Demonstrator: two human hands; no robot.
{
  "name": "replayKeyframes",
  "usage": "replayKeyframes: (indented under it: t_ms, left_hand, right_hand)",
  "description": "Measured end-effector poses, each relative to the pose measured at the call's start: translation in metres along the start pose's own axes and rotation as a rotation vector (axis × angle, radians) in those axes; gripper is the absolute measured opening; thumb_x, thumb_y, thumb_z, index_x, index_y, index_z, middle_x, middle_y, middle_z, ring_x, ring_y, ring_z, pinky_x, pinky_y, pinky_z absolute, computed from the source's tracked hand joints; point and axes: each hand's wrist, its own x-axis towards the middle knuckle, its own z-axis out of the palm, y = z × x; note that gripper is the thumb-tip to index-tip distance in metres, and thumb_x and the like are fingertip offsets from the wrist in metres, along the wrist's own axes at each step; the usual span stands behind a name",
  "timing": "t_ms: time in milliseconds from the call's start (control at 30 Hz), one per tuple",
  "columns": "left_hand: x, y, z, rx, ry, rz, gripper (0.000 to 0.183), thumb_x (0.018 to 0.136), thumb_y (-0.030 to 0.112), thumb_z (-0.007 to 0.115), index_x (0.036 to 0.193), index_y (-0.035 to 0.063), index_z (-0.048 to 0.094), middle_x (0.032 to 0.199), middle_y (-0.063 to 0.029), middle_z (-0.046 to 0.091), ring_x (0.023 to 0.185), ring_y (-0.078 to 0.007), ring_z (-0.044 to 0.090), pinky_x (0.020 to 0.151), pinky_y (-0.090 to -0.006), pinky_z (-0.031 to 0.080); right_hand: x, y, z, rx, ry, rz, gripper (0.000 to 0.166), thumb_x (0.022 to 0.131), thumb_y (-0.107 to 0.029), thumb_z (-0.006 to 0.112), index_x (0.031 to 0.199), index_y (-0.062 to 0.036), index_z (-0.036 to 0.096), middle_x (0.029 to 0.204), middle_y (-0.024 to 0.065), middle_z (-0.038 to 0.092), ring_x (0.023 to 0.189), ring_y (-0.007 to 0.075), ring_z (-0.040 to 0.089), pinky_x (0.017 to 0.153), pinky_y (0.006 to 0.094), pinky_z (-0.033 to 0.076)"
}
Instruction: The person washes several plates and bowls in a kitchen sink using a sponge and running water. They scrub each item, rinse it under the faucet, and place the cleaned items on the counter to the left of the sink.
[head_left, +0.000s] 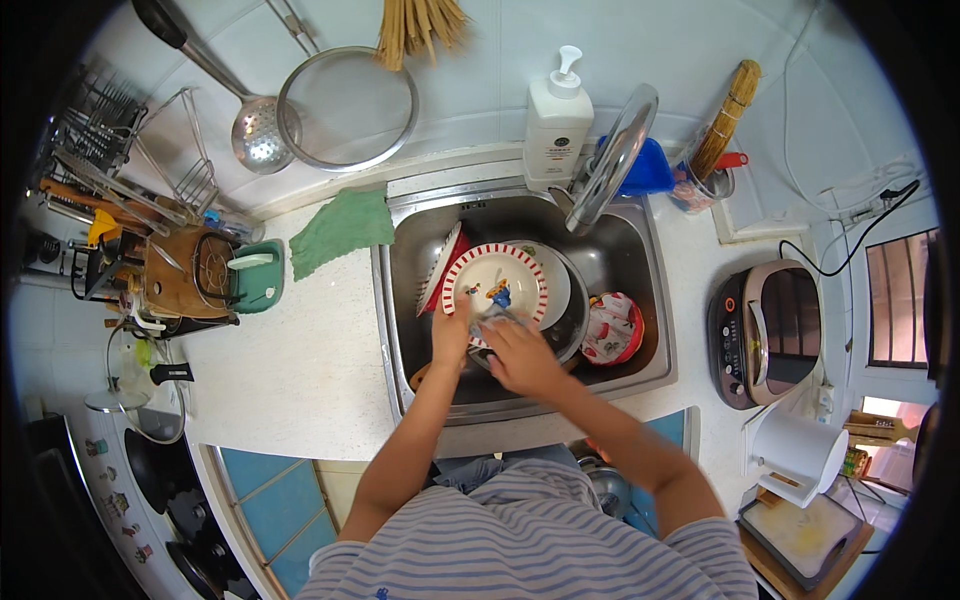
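Note:
My left hand (451, 336) grips the near left rim of a white plate with a red-striped border (495, 262) and a painted picture in its middle. My right hand (521, 352) presses a greyish cloth (491, 319) onto the plate's near part; its fingertips are blurred. Below the plate, a white dish (556, 281) rests in a round metal basin (583, 300) inside the steel sink (656, 300). A red patterned dish (442, 270) leans at the sink's left. At the right in the sink lies a bowl-like thing with a red and white pattern (613, 328).
The faucet (615, 161) reaches over the sink's back edge beside a white pump bottle (559, 127). A green cloth (341, 229) and a green tray (259, 289) lie on the left counter. A dark countertop appliance (772, 334) stands at the right.

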Motion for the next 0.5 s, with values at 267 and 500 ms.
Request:
replayKeyframes:
  t_ms: [267, 500]
  left_hand:
    - [-0.008, 0.013, 0.009, 0.023, 0.022, -0.046, 0.031, 0.079, 0.009, 0.048, 0.110, 0.0015, 0.047, 0.097, -0.0080, 0.056, 0.080, -0.0160, 0.055, 0.069, -0.0273, 0.045]
    - [0.000, 0.067, 0.002, 0.303, -0.347, -0.353, 0.035, 0.071, 0.002, 0.045, 0.106, 0.0024, 0.048, 0.092, -0.0107, 0.056, 0.079, -0.0192, 0.056, 0.065, -0.0331, 0.047]
  right_hand:
    - [0.009, 0.005, 0.020, -0.019, 0.115, 0.117, 0.014, 0.067, -0.006, 0.049, 0.081, -0.0055, 0.050, 0.080, 0.0101, 0.052, 0.081, 0.0242, 0.052, 0.066, 0.0353, 0.041]
    - [-0.011, 0.051, -0.025, -0.048, -0.083, -0.300, 0.013, 0.069, -0.011, 0.048, 0.082, -0.0089, 0.049, 0.084, 0.0023, 0.048, 0.085, 0.0193, 0.049, 0.070, 0.0327, 0.039]
